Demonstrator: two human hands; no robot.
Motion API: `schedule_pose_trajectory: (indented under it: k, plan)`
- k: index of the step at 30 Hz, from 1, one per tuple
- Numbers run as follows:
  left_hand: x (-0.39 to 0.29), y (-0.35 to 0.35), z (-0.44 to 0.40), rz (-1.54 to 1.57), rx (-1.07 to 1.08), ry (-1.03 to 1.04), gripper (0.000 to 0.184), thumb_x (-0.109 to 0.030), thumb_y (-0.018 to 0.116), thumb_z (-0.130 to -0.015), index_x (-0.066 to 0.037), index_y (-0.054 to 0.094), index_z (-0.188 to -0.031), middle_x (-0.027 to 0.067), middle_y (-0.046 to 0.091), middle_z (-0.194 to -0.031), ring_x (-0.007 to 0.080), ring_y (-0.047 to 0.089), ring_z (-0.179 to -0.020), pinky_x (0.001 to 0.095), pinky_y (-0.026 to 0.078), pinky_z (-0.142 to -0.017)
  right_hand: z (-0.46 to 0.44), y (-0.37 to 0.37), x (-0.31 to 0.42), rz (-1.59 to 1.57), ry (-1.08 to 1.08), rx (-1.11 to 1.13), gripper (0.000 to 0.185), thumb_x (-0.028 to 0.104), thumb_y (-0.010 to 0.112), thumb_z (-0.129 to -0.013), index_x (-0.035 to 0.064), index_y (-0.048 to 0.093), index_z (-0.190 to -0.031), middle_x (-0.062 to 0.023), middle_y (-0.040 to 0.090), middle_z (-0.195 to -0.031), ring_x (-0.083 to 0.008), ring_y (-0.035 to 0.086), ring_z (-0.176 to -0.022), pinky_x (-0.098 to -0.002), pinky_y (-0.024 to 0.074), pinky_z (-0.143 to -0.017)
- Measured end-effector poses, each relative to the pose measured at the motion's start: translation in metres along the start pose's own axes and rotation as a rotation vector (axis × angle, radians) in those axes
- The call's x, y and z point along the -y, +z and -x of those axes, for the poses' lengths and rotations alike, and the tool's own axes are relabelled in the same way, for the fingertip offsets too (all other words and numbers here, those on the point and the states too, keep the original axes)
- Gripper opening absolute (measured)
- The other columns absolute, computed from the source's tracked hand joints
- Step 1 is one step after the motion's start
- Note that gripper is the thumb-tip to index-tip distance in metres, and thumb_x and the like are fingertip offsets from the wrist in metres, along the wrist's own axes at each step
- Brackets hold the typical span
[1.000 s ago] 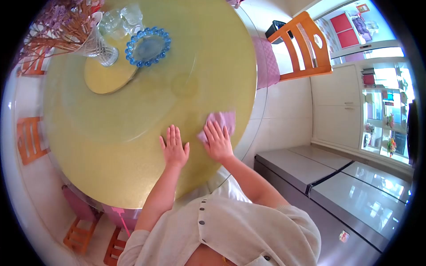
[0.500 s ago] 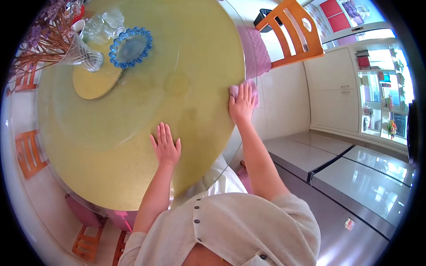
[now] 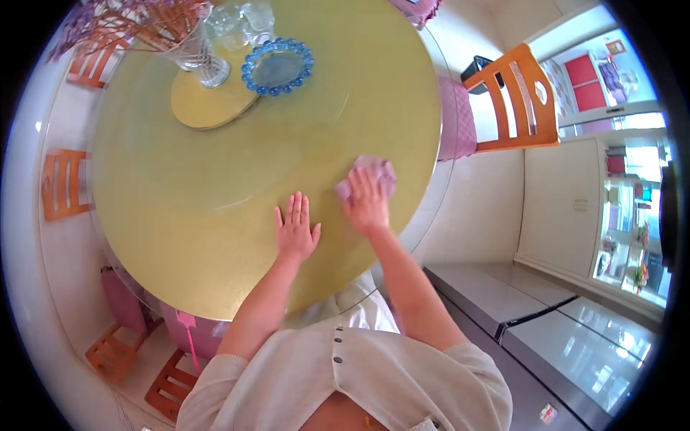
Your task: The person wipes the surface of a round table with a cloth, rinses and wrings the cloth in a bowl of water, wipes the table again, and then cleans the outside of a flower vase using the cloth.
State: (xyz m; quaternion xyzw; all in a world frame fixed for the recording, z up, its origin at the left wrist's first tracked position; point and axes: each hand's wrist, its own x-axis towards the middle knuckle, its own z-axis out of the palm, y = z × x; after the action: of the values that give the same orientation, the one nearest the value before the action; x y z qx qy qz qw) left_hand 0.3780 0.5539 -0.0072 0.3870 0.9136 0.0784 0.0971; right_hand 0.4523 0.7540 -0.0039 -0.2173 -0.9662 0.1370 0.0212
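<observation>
A round table (image 3: 180,244) with a yellow-green top under glass spreads in front of me. My left hand (image 3: 296,234) lies flat on it near the front edge, fingers stretched out and holding nothing. To its right, my right hand (image 3: 366,202) presses a crumpled pink cloth (image 3: 387,174) against the tabletop. The cloth sticks out beyond the fingertips and on both sides of the hand. Slight blur softens the right hand's outline.
On a round yellow board (image 3: 205,111) stands a glass vase (image 3: 208,68) of dried flowers. A blue beaded glass dish (image 3: 279,68) and clear glasses (image 3: 248,21) are beside it. Around the table are wooden chairs (image 3: 532,108). A grey glossy cabinet (image 3: 503,294) stands at the right.
My right hand has moved the cloth from the table's right edge inward, closer to my left hand. The left hand stays flat on the table. The whole view has shifted.
</observation>
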Motion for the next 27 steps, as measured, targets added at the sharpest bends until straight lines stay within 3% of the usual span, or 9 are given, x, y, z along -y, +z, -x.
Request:
schedule_pose_trajectory:
  k: [5, 8, 13, 16, 19, 21, 22, 24, 27]
  plan:
    - [0.003, 0.001, -0.001, -0.016, 0.028, 0.013, 0.080, -0.043, 0.051, -0.090, -0.003, 0.019, -0.152, 0.0117, 0.015, -0.160, 0.0262, 0.015, -0.147, 0.0560, 0.010, -0.117, -0.048, -0.006, -0.083, 0.141, 0.308, -0.140, 0.064, 0.035, 0.050, -0.090, 0.0115, 0.035, -0.148, -0.0085, 0.027, -0.156, -0.0247, 0.021, -0.145, -0.0504, 0.0160, -0.116]
    - [0.002, -0.002, 0.000, 0.019, 0.015, 0.002, 0.080, -0.043, 0.051, -0.089, -0.004, 0.020, -0.151, 0.0108, 0.016, -0.160, 0.0249, 0.015, -0.147, 0.0559, 0.010, -0.117, -0.037, -0.004, -0.064, 0.126, 0.537, -0.247, 0.062, 0.035, 0.049, -0.091, 0.0108, 0.036, -0.147, -0.0091, 0.028, -0.156, -0.0257, 0.020, -0.146, -0.0513, 0.0160, -0.116]
    - [0.004, -0.004, 0.000, 0.082, 0.003, -0.023, 0.080, -0.045, 0.050, -0.090, -0.005, 0.020, -0.152, 0.0093, 0.016, -0.160, 0.0233, 0.015, -0.148, 0.0559, 0.009, -0.117, 0.016, 0.023, 0.037, 0.147, -0.019, 0.006, 0.059, 0.031, 0.051, -0.089, 0.0099, 0.042, -0.143, -0.0106, 0.030, -0.155, -0.0275, 0.020, -0.146, -0.0529, 0.0161, -0.116]
    - [0.006, -0.003, 0.002, 0.084, -0.008, -0.015, 0.079, -0.046, 0.049, -0.091, -0.006, 0.020, -0.152, 0.0086, 0.016, -0.160, 0.0228, 0.015, -0.148, 0.0557, 0.008, -0.117, 0.023, 0.003, 0.044, -0.032, -0.237, 0.142, 0.060, 0.028, 0.053, -0.087, 0.0107, 0.042, -0.143, -0.0099, 0.030, -0.155, -0.0266, 0.020, -0.146, -0.0525, 0.0157, -0.117]
    - [0.006, -0.003, 0.005, 0.087, -0.016, 0.004, 0.078, -0.047, 0.047, -0.091, -0.007, 0.020, -0.152, 0.0081, 0.015, -0.160, 0.0226, 0.014, -0.148, 0.0553, 0.007, -0.117, -0.007, -0.010, 0.001, 0.073, -0.267, 0.091, 0.059, 0.027, 0.053, -0.087, 0.0112, 0.042, -0.143, -0.0099, 0.030, -0.155, -0.0257, 0.021, -0.146, -0.0515, 0.0147, -0.117]
    - [0.006, -0.005, 0.005, 0.090, -0.018, -0.002, 0.077, -0.048, 0.045, -0.092, -0.007, 0.020, -0.152, 0.0080, 0.015, -0.160, 0.0225, 0.013, -0.148, 0.0551, 0.006, -0.117, -0.029, -0.013, -0.029, 0.107, 0.063, 0.010, 0.058, 0.027, 0.051, -0.088, 0.0118, 0.041, -0.143, -0.0097, 0.030, -0.155, -0.0254, 0.022, -0.145, -0.0505, 0.0135, -0.118]
    - [0.005, -0.005, 0.005, 0.085, -0.002, -0.006, 0.076, -0.048, 0.044, -0.093, -0.007, 0.020, -0.152, 0.0077, 0.014, -0.160, 0.0223, 0.013, -0.148, 0.0547, 0.005, -0.118, -0.041, -0.008, -0.036, 0.112, 0.054, 0.013, 0.058, 0.027, 0.051, -0.088, 0.0118, 0.041, -0.143, -0.0097, 0.030, -0.155, -0.0254, 0.022, -0.145, -0.0505, 0.0135, -0.118]
    - [0.004, -0.008, 0.004, 0.089, 0.018, -0.011, 0.076, -0.049, 0.042, -0.093, -0.007, 0.019, -0.152, 0.0074, 0.014, -0.161, 0.0222, 0.012, -0.148, 0.0543, 0.004, -0.118, -0.063, 0.007, -0.047, 0.168, 0.343, -0.251, 0.059, 0.026, 0.049, -0.089, 0.0099, 0.038, -0.144, -0.0109, 0.030, -0.155, -0.0266, 0.023, -0.145, -0.0497, 0.0126, -0.118]
    - [0.001, -0.008, 0.003, 0.041, 0.100, -0.013, 0.075, -0.048, 0.041, -0.094, -0.007, 0.018, -0.153, 0.0069, 0.012, -0.161, 0.0220, 0.010, -0.148, 0.0537, 0.003, -0.118, -0.076, 0.037, -0.021, 0.100, 0.344, -0.185, 0.061, 0.029, 0.049, -0.089, 0.0075, 0.037, -0.145, -0.0109, 0.029, -0.155, -0.0272, 0.020, -0.146, -0.0498, 0.0131, -0.118]
